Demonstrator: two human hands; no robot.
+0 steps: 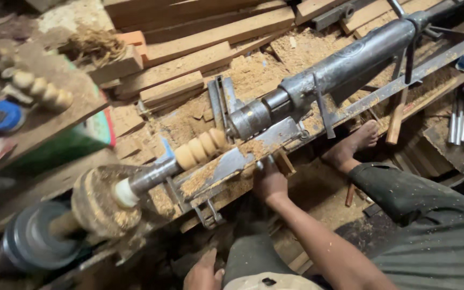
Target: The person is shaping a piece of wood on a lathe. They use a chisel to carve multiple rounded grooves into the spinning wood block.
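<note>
A pale turned wooden piece with several rounded beads (200, 149) is mounted on a sawdust-covered lathe, between a metal spindle (154, 176) and the grey tailstock (251, 119). My right hand (268, 181) reaches up to the flat metal rest plate (232, 161) below the piece. Its fingers curl over the plate's lower edge, next to a small wooden block (284, 162). My left hand (204, 273) lies low in the view on my knee, fingers apart and holding nothing. My bare foot (353, 146) presses against the lathe bed.
A long grey metal bar (350, 62) runs up to the right from the tailstock. Wooden planks (210, 32) and sawdust lie behind the lathe. A pulley wheel (100, 201) sits at the left, and another beaded turned piece (41, 88) rests on a shelf. Metal chisels (460, 126) lie at the right.
</note>
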